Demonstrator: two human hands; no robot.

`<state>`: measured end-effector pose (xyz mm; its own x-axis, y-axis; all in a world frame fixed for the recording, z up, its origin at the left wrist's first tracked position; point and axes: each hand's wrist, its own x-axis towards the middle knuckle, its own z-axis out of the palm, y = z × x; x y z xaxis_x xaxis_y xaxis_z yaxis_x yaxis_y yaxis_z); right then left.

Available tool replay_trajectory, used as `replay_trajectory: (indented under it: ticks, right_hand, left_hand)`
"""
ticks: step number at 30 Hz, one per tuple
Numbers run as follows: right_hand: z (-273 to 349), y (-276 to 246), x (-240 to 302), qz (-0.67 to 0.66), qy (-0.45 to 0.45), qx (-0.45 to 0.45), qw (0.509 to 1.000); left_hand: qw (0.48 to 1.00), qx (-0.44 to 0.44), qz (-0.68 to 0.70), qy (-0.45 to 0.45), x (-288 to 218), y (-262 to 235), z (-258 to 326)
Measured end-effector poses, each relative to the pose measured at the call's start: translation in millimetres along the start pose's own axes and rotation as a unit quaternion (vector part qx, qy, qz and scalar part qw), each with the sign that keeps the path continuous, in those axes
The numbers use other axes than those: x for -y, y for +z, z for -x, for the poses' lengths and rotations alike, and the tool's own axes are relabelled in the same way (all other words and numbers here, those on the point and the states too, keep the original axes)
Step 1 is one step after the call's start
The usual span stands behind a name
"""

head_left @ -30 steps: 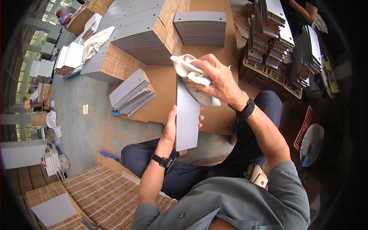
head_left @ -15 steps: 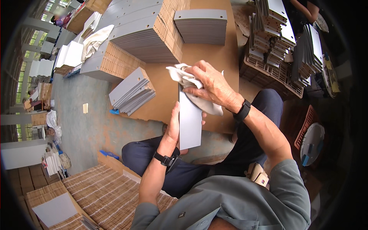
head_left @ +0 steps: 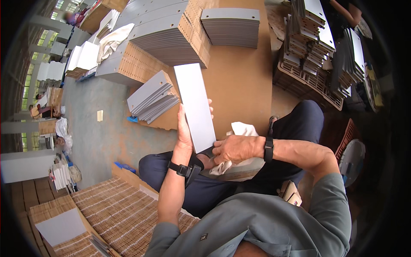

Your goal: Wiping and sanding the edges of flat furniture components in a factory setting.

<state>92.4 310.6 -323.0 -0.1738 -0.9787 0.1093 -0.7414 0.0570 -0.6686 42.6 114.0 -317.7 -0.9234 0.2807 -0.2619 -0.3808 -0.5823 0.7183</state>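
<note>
A long, light grey panel (head_left: 195,107) is held tilted upright in front of me. My left hand (head_left: 184,127) grips it across its width, thumb along the left edge and fingertips showing past the right edge. At the panel's lower right corner is my right hand (head_left: 237,148), its fingers closed round a white cloth (head_left: 245,129). Part of the cloth hangs below the fingers and part sticks up behind the hand. Just left of the panel, a small fanned stack of grey panels (head_left: 150,95) lies on the brown board (head_left: 244,85).
Tall stacks of grey panels (head_left: 167,32) stand at the back, with a shorter stack (head_left: 231,25) beside them. Another cloth (head_left: 113,42) lies on the left stack. At right, a brown plastic pallet (head_left: 299,83) bears more panels. A co-worker's arm (head_left: 347,13) shows at far right.
My right hand has moved with the cloth from the panel's top end down to its lower right corner. The panel's upper end has swung left and up in my left hand.
</note>
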Motion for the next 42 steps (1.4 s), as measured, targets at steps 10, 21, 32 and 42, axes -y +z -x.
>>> replay_trajectory:
  ticks: [10,21,32,42]
  right_hand:
    - [6.1,-0.5,-34.9,0.206,0.235,0.034,0.949]
    - [10.8,-0.9,-46.0,0.192,0.265,-0.011,0.945]
    - [16.6,2.2,-45.1,0.149,0.243,-0.044,0.958]
    - [29.0,5.6,-16.2,0.186,0.288,-0.072,0.937]
  left_hand:
    - [0.996,0.065,0.066,0.017,-13.3,8.5,3.5]
    - [0.991,0.121,0.045,-0.023,-9.0,19.6,15.0]
    - [0.994,0.078,0.062,-0.034,-8.7,25.6,20.5]
    - [0.990,0.122,0.048,-0.051,0.1,37.7,28.2]
